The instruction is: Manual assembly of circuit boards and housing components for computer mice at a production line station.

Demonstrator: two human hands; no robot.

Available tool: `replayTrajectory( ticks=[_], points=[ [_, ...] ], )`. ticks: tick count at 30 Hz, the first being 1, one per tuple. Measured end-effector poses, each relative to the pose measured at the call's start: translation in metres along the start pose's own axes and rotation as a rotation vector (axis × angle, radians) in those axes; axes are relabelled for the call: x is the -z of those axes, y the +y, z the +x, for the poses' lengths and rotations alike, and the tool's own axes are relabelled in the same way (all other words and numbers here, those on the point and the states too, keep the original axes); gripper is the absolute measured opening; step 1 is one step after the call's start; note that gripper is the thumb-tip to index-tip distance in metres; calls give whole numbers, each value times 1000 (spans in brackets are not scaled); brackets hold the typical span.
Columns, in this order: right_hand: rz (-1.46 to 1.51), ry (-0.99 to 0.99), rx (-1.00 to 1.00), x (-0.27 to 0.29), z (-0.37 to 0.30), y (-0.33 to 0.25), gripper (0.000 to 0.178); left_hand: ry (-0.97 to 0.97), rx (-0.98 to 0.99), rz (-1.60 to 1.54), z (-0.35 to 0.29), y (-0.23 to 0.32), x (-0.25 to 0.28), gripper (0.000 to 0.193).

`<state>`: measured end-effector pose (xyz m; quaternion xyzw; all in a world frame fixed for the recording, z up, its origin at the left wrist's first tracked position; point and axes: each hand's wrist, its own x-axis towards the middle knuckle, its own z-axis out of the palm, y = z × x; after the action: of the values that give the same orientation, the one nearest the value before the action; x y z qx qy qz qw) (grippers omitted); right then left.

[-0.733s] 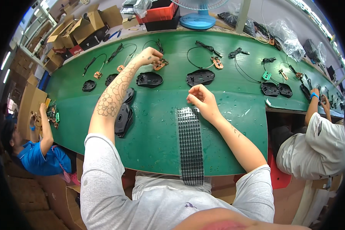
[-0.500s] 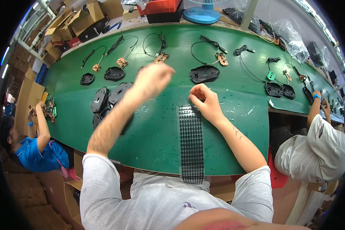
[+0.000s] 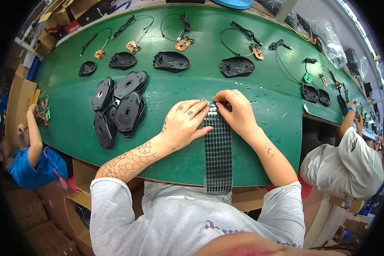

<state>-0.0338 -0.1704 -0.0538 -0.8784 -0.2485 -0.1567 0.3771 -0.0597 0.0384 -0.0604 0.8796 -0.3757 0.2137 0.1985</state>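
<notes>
A clear sheet of small black oval pads (image 3: 218, 149) lies lengthwise in front of me, its near end hanging over the table edge. My left hand (image 3: 184, 121) lies with fingers stretched out, fingertips at the sheet's far end and thumb against its left side. At the far right corner of the sheet is my right hand (image 3: 237, 110), its fingers curled to the thumb; whatever is between them is hidden. Beyond the hands sit black mouse bases, one (image 3: 171, 62) ahead of my left hand and another (image 3: 237, 67) ahead of my right.
Several black mouse shells (image 3: 130, 112) are grouped at the left. Orange circuit boards (image 3: 184, 43) with coiled cables line the back of the green table (image 3: 175, 164). Co-workers sit at both sides, one in a blue shirt (image 3: 38, 164), one in a white shirt (image 3: 345, 164).
My left hand has come back from the far mouse base to the sheet's far end. My right hand stays by the sheet, fingers curled. The view has tilted down slightly.
</notes>
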Motion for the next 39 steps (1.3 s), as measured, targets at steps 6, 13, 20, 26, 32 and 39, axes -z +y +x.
replayTrajectory(
  ticks=[6,13,20,26,32,39],
  points=[
    [96,-60,-85,1,3,-5,24,13,25,-9,0,-1,-1,46],
    [132,-22,-97,-5,2,-7,25,11,42,-24,-1,-1,-2,45],
    [91,-47,-105,-5,4,-5,25,-5,63,-25,-3,-3,-5,47],
    [107,-79,-162,-3,9,-5,21,-9,65,-20,-1,-6,-6,47],
    [114,-87,-133,-7,6,3,19,11,35,-28,0,-4,-5,46],
    [90,-59,-97,-4,4,-8,18,7,11,-25,-3,-2,-1,45]
  ],
)
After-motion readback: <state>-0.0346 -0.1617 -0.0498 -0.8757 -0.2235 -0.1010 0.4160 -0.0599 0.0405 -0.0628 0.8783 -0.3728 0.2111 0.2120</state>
